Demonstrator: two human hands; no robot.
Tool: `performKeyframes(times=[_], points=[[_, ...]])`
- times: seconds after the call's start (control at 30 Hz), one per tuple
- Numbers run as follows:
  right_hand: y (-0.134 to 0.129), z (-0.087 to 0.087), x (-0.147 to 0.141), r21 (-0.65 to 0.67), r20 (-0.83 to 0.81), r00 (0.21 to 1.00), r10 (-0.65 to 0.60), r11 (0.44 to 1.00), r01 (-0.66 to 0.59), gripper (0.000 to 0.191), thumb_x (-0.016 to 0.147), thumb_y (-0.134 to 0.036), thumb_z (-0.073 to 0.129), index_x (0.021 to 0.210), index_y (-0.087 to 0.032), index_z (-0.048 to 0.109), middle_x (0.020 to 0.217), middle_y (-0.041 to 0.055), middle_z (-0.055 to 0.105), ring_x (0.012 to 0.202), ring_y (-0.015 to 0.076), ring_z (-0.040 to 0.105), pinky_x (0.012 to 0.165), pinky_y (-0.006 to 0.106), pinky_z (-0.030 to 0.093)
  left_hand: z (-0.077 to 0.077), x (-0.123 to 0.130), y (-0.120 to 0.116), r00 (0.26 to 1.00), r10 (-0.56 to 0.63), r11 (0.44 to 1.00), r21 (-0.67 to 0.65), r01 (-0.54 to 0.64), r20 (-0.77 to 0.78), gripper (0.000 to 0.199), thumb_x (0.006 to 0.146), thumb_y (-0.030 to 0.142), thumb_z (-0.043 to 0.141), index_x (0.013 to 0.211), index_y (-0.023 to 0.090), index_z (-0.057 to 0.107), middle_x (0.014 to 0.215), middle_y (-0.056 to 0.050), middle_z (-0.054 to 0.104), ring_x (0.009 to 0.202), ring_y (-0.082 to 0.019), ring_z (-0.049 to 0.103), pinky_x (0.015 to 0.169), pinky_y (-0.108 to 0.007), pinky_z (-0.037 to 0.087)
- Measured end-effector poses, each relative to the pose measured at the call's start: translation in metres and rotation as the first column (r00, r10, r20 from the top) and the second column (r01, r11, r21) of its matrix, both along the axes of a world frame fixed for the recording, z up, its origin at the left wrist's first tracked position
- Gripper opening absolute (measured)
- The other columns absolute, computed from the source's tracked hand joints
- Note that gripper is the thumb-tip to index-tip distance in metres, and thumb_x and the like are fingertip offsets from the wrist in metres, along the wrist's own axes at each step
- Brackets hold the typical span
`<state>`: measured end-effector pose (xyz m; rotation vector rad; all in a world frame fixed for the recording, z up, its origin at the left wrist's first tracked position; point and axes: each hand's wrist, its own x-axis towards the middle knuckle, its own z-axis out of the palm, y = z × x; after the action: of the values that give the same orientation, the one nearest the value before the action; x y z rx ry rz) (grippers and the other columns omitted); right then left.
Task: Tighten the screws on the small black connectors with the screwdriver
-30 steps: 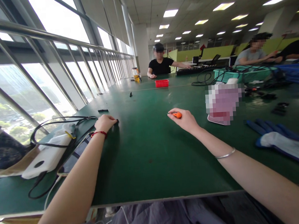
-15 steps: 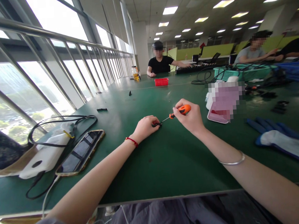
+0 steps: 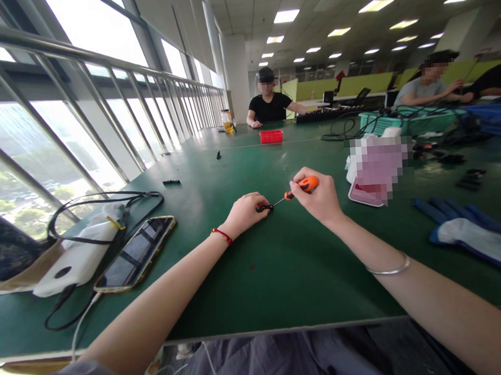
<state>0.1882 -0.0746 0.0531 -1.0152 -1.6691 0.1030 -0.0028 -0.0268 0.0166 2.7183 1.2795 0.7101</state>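
My left hand (image 3: 247, 213) is closed, fingertips pinching a small black part (image 3: 265, 208) against the green table (image 3: 239, 284). It looks slim and dark, partly hidden by my fingers. My right hand (image 3: 321, 197) is closed round an orange-and-black screwdriver (image 3: 307, 185), tilted, its tip at the part's end. Left of my left hand, past a phone (image 3: 136, 254), a dark patterned container (image 3: 6, 247) carries pale letters, too cut off to read.

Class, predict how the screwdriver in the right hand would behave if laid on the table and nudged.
The screwdriver would probably be stiff: its thin shaft looks straight and metallic. It might roll, since the handle looks rounded, and likely balances toward that thicker end.
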Motion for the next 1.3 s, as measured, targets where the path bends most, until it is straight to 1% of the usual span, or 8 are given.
performKeyframes(times=[0.33,0.57,0.77,0.93,1.17,1.3], points=[[-0.0002,0.0,-0.0005,-0.014,0.002,1.0,-0.008,1.0,0.008,0.018,0.074,-0.029,0.052,0.058,-0.021,0.047,0.052,-0.0027,0.051,0.052,0.0117,0.047,0.054,0.024,0.037,0.0005,0.0007,-0.0012,1.0,-0.015,1.0,0.012,0.015,-0.014,0.017,0.077,0.026,0.053,0.085,0.02,0.067,0.084,-0.001,0.062,0.076,-0.014,0.059,0.068,-0.023,0.046],[-0.0017,0.0017,-0.0001,0.045,-0.045,0.999,-0.019,0.999,0.021,0.02,0.074,-0.028,0.052,0.056,-0.021,0.045,0.051,-0.0029,0.05,0.05,0.0115,0.046,0.054,0.024,0.037,-0.0007,0.0027,-0.0019,0.999,-0.038,0.999,0.034,0.038,-0.017,0.016,0.078,0.027,0.053,0.085,0.02,0.066,0.085,-0.001,0.062,0.077,-0.014,0.059,0.069,-0.023,0.046],[-0.0022,0.0017,-0.0008,0.014,-0.022,1.0,-0.005,1.0,0.005,0.02,0.074,-0.028,0.052,0.057,-0.022,0.045,0.051,-0.0027,0.051,0.05,0.0115,0.047,0.053,0.024,0.037,0.0,0.0023,-0.0024,0.999,-0.04,0.999,0.036,0.041,-0.027,0.017,0.078,0.027,0.053,0.086,0.02,0.066,0.085,-0.001,0.062,0.077,-0.014,0.059,0.07,-0.023,0.046],[-0.0021,0.0018,-0.0011,-0.007,-0.013,0.999,-0.031,1.0,0.031,0.022,0.075,-0.031,0.052,0.057,-0.022,0.045,0.051,-0.0026,0.051,0.049,0.0116,0.047,0.053,0.024,0.037,0.0015,0.0037,-0.0041,0.998,-0.044,0.998,0.032,0.046,-0.036,0.017,0.078,0.027,0.052,0.086,0.02,0.066,0.086,-0.001,0.062,0.077,-0.014,0.059,0.07,-0.023,0.046],[-0.0014,0.002,0.0004,0.052,-0.057,0.998,-0.031,0.998,0.034,0.023,0.076,-0.032,0.052,0.057,-0.021,0.045,0.051,-0.0025,0.05,0.049,0.0112,0.047,0.053,0.024,0.037,0.0004,0.0035,-0.0038,0.998,-0.058,0.998,0.034,0.059,-0.03,0.017,0.078,0.026,0.052,0.086,0.02,0.066,0.085,-0.001,0.062,0.076,-0.014,0.059,0.07,-0.023,0.045],[0.0005,0.0005,0.0005,0.027,-0.028,0.999,-0.024,0.999,0.025,0.023,0.077,-0.032,0.051,0.057,-0.021,0.045,0.052,-0.0023,0.049,0.05,0.0114,0.046,0.054,0.024,0.037,0.0005,0.0039,-0.0041,0.998,-0.052,0.998,0.033,0.053,-0.034,0.017,0.078,0.026,0.052,0.086,0.02,0.066,0.084,-0.001,0.062,0.075,-0.014,0.059,0.069,-0.023,0.045]])
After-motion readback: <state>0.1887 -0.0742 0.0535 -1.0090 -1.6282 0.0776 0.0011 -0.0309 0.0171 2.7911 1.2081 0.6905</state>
